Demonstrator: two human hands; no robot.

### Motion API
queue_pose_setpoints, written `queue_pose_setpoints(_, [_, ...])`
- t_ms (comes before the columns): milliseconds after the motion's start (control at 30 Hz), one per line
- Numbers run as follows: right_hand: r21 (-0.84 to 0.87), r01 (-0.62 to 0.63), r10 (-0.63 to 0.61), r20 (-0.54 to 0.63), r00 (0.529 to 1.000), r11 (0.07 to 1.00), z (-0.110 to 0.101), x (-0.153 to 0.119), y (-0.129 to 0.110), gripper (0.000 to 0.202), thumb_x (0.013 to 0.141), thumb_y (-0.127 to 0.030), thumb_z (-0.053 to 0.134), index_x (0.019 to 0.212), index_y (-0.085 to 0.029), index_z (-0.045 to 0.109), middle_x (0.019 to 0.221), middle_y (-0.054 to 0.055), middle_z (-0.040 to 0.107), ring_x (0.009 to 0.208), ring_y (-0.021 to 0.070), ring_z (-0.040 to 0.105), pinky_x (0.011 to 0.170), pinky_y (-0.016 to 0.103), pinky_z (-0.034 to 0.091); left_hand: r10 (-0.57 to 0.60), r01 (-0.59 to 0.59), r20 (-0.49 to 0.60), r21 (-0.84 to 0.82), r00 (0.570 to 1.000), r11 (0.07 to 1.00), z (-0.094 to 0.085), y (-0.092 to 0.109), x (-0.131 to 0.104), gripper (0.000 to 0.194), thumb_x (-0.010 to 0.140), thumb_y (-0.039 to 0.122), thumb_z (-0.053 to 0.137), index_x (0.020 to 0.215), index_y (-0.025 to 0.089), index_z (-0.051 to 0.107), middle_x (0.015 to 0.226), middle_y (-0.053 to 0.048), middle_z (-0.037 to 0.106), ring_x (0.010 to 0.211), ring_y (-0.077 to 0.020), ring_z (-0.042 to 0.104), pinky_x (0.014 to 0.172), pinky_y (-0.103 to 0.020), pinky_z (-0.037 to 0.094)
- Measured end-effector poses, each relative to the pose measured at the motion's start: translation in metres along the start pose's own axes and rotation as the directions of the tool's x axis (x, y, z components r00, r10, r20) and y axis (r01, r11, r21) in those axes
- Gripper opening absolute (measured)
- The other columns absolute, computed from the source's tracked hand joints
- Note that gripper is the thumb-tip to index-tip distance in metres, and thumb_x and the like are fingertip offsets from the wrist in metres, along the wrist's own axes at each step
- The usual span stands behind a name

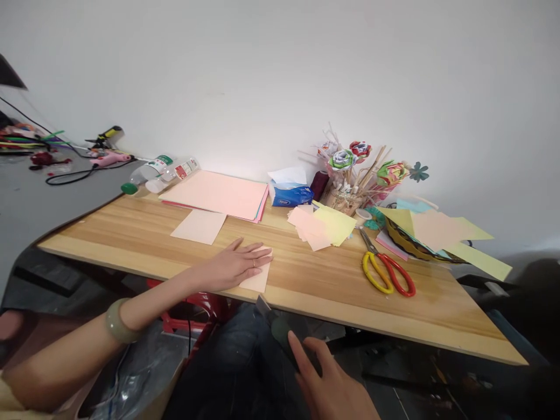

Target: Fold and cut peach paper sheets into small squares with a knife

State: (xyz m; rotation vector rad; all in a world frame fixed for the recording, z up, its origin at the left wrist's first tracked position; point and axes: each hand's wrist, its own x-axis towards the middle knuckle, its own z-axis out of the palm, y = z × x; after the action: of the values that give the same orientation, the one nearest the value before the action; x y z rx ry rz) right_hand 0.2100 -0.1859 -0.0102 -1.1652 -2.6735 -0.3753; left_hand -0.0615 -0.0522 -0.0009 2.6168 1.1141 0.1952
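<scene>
My left hand [234,266] lies flat with its fingers spread, pressing a small pale pink sheet of paper [261,280] to the wooden table near its front edge. Part of that sheet is hidden under the palm. In my right hand [330,379] is a knife [282,331] with a dark green handle and a short flat blade. Its tip is just off the table's front edge, close to the paper's lower corner and apart from it. Another pale pink piece of paper [200,226] rests to the left, beyond my left forearm.
At the back lie a stack of coloured paper [214,192], plastic bottles [151,170] and a blue tissue pack [291,195]. Scissors [389,273] with yellow and red handles sit on the right, near cut paper pieces [321,224], paper flowers [343,158] and a paper-filled basket [402,242].
</scene>
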Motion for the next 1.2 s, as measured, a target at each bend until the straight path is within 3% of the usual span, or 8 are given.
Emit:
queue_pose_setpoints(367, [-0.020, -0.040, 0.041, 0.033, 0.999, 0.999, -0.002, 0.003, 0.001, 0.047, 0.083, -0.009, 0.035, 0.129, -0.015, 0.045, 0.096, 0.009, 0.064, 0.054, 0.0127, 0.063, 0.034, 0.018, 0.044, 0.009, -0.006, -0.040, 0.097, 0.999, 0.995, 0.001, 0.003, -0.001, 0.045, 0.100, 0.044, 0.019, 0.143, 0.032, 0.024, 0.151, 0.001, 0.025, 0.140, -0.0176, 0.018, 0.110, -0.045, 0.003])
queue_pose_setpoints(600, [-0.045, -0.075, 0.074, -0.012, 0.997, 0.996, -0.006, 0.004, -0.001, 0.049, 0.079, -0.006, 0.033, 0.126, -0.014, 0.047, 0.092, 0.011, 0.065, 0.054, 0.0144, 0.064, 0.033, 0.018, 0.044, -0.018, 0.033, -0.078, 0.195, 0.997, 0.980, 0.004, 0.011, -0.004, 0.051, 0.098, 0.051, 0.024, 0.142, 0.027, 0.030, 0.150, -0.004, 0.027, 0.138, -0.0235, 0.022, 0.110, -0.050, 0.004])
queue_pose_setpoints(1000, [-0.081, -0.076, 0.079, 0.036, 0.996, 0.994, -0.008, 0.006, -0.001, 0.053, 0.080, -0.009, 0.038, 0.132, -0.012, 0.041, 0.079, 0.006, 0.058, 0.051, 0.0133, 0.059, 0.033, 0.019, 0.041, -0.067, 0.069, -0.018, 0.179, 0.998, 0.981, 0.000, 0.014, -0.004, 0.053, 0.098, 0.051, 0.025, 0.144, 0.025, 0.025, 0.151, -0.004, 0.020, 0.140, -0.0208, 0.016, 0.112, -0.046, 0.005])
queue_pose_setpoints(1200, [-0.088, -0.081, 0.083, 0.029, 0.996, 0.993, -0.011, 0.007, 0.000, 0.052, 0.079, -0.006, 0.036, 0.131, -0.012, 0.041, 0.079, 0.005, 0.057, 0.046, 0.0120, 0.057, 0.032, 0.020, 0.040, -0.035, 0.043, -0.046, 0.178, 0.998, 0.983, 0.002, 0.011, -0.004, 0.053, 0.097, 0.051, 0.025, 0.144, 0.025, 0.025, 0.151, -0.003, 0.020, 0.141, -0.0197, 0.014, 0.112, -0.042, 0.005])
